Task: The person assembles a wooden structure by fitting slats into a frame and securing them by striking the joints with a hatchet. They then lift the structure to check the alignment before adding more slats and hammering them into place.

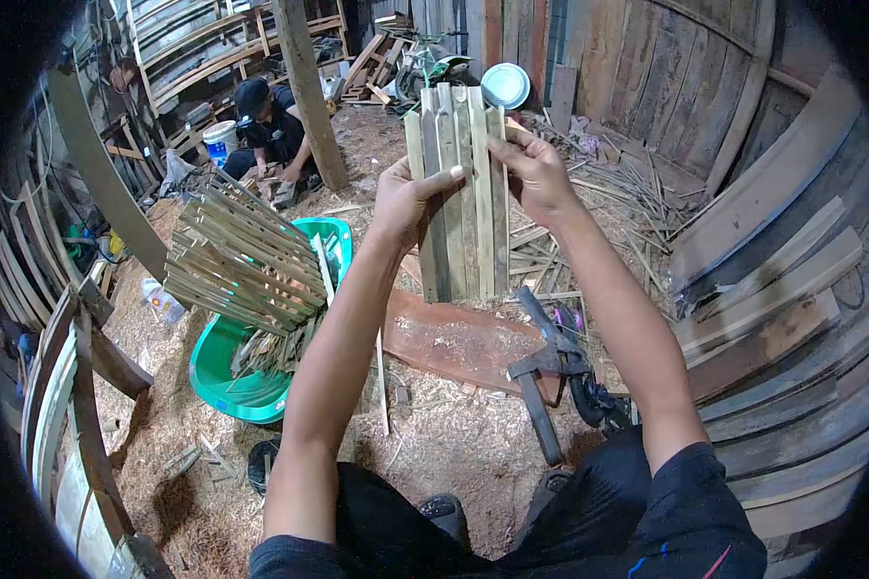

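Upright in front of me, a flat bundle of narrow wooden slats point(459, 227) is held between both hands. My left hand point(415, 198) grips its left edge, with the thumb across the front. My right hand point(536, 174) is closed on the upper right edge, its fingers partly hidden behind the slats. Below the bundle lies a reddish-brown board point(454, 338). A dark metal tool point(550, 362) rests at the board's right end.
A green tub point(208, 372) at the left holds many slats point(246, 256). Behind it a person point(270, 130) crouches near a wooden post point(309, 92). Curved planks point(792, 386) are stacked at the right. Sawdust and wood scraps cover the floor point(425, 434).
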Available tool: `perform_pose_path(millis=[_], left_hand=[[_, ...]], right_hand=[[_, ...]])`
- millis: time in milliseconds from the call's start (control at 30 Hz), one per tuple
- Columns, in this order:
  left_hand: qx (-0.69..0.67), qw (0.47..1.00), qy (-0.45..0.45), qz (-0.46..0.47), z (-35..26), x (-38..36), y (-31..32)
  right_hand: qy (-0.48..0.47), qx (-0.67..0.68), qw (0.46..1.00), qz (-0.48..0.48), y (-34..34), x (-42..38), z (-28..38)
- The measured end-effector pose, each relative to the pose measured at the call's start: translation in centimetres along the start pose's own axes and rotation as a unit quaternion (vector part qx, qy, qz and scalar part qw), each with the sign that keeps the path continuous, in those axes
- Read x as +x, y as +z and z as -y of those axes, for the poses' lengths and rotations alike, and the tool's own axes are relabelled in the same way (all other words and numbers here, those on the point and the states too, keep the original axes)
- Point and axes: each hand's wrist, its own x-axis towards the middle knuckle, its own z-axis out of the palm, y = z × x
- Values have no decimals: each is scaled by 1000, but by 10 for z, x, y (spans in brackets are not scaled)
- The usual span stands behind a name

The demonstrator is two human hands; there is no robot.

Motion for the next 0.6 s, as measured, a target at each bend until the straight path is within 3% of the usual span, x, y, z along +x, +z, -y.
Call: perform_pose_path(millis=[267,600], left_hand=[[-9,999,23,26,2,1,-10],[-2,999,26,27,3,3,-11]], right_hand=[[47,95,993,43,5,2,1],[66,87,993,39,-4,2,-5]])
